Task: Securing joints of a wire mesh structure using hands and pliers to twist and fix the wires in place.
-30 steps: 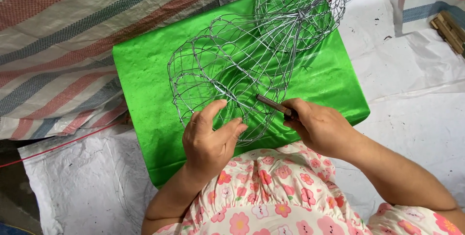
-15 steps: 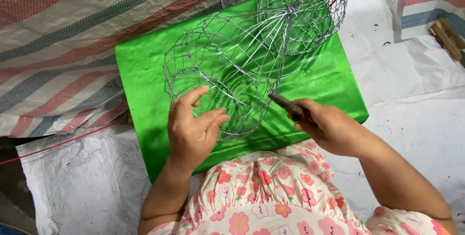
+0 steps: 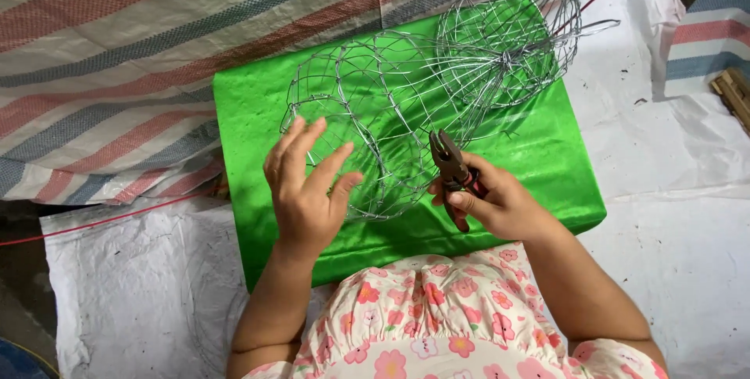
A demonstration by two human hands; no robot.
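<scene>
- While your left hand [image 3: 306, 191] rests open-fingered against the wire frame [image 3: 375, 117], that frame lies across the green sheet's [image 3: 250, 113] middle.
- Your right hand [image 3: 500, 205] grips pliers [image 3: 451, 162] near the sheet's front edge.

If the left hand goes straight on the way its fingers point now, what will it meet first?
Probably the wire mesh frame. The left hand is open, its fingers pointing up and away over the frame's near side, above the green sheet. Whether they touch the wire already is unclear.
</scene>
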